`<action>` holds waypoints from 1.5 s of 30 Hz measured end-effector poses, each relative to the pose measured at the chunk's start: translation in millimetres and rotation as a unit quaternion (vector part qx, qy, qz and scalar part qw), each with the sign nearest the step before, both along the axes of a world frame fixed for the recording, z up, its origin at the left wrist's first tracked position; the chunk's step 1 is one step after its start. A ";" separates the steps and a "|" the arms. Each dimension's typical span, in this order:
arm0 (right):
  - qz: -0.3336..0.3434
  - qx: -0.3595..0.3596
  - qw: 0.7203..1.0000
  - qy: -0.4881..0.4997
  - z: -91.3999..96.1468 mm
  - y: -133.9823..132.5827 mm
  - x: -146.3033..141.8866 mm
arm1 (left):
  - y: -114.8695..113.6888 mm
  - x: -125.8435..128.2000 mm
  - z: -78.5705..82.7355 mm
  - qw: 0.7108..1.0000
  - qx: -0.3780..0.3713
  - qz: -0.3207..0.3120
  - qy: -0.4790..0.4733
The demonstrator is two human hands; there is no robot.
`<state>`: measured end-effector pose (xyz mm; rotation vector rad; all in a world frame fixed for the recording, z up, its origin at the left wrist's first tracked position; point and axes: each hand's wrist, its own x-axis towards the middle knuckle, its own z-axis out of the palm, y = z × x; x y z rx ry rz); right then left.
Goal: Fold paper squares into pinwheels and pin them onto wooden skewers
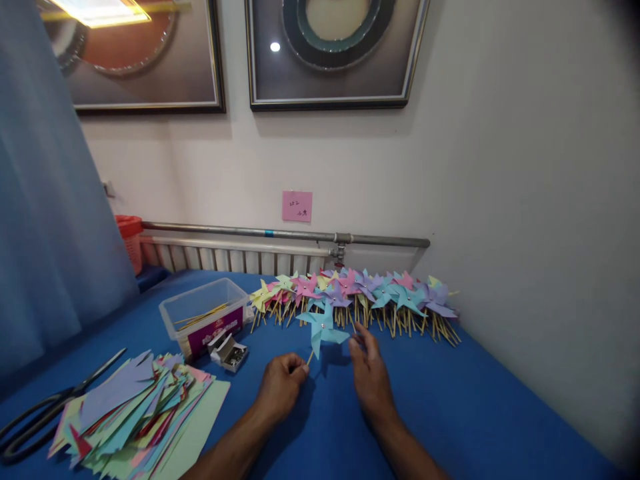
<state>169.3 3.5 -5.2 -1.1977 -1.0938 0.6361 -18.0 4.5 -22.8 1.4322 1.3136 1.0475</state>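
Observation:
My left hand (283,383) is closed in a pinch on the wooden stick of a light blue paper pinwheel (323,329), which stands tilted just above the blue table (450,407). Beside it, my right hand (369,370) has its fingers stretched out, the fingertips close to the pinwheel's right blade. Right behind the pinwheel lies a long row of finished pinwheels (360,297) in pink, yellow, purple and blue, their sticks pointing toward me.
A stack of coloured paper squares (135,417) lies at the front left, with black scissors (45,410) beside it. A clear plastic box (205,313) holds wooden sticks; a small open box of pins (229,352) sits before it. Radiator and wall stand behind.

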 end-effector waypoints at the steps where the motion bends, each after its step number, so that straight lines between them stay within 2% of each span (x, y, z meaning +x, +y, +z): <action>1: 0.007 0.005 1.000 -0.014 0.5 -0.1 0.6 | 0.1 0.0 -0.4 1.000 -0.004 -0.001 -0.003; 6: 0.043 0.003 0.995 -0.090 1.8 -8.4 -7.9 | 0.7 -1.4 1.8 1.000 -0.001 0.021 -0.015; 12: 0.180 0.007 0.970 -0.166 6.0 -21.0 -21.4 | -0.6 -1.1 4.5 1.000 0.010 0.014 -0.011; 14: 0.193 -0.014 0.968 -0.159 4.9 -20.6 -22.0 | -0.9 -0.7 5.1 1.000 0.007 0.014 -0.015; 17: 0.117 -0.046 0.986 -0.109 1.0 -13.4 -17.0 | -1.0 -0.8 7.4 1.000 0.004 0.021 -0.006; 19: 0.035 -0.042 0.996 -0.069 -1.1 -6.6 -10.9 | -1.0 -1.0 8.9 1.000 0.004 0.026 0.000; 21: -0.003 -0.032 0.998 -0.061 -2.1 -0.7 -5.2 | -0.9 -0.6 9.0 1.000 0.001 0.027 -0.001; 27: 0.050 -0.020 0.991 -0.119 -3.3 -1.2 -5.6 | 0.5 0.8 2.9 1.000 0.006 0.024 -0.001; 32: 0.128 0.030 0.966 -0.222 2.9 -16.1 -18.1 | 1.6 0.9 1.8 0.999 0.005 0.026 -0.032; 35: 0.163 0.016 0.962 -0.217 4.9 -19.2 -21.2 | 1.7 2.4 4.4 0.998 -0.012 0.024 -0.053; 37: 0.138 -0.011 0.976 -0.166 2.9 -15.8 -19.3 | 1.5 3.6 6.9 0.997 -0.029 0.032 -0.063; 40: 0.058 -0.034 0.995 -0.075 -1.8 -6.1 -12.1 | 0.6 4.3 9.4 0.997 -0.031 0.038 -0.062; 42: 0.028 -0.034 0.998 -0.053 -3.6 -0.7 -7.2 | 0.1 3.8 9.0 0.997 -0.023 0.036 -0.059; 45: 0.023 -0.029 0.998 -0.058 -2.4 1.4 -4.2 | 0.2 2.2 5.5 0.998 -0.018 0.029 -0.052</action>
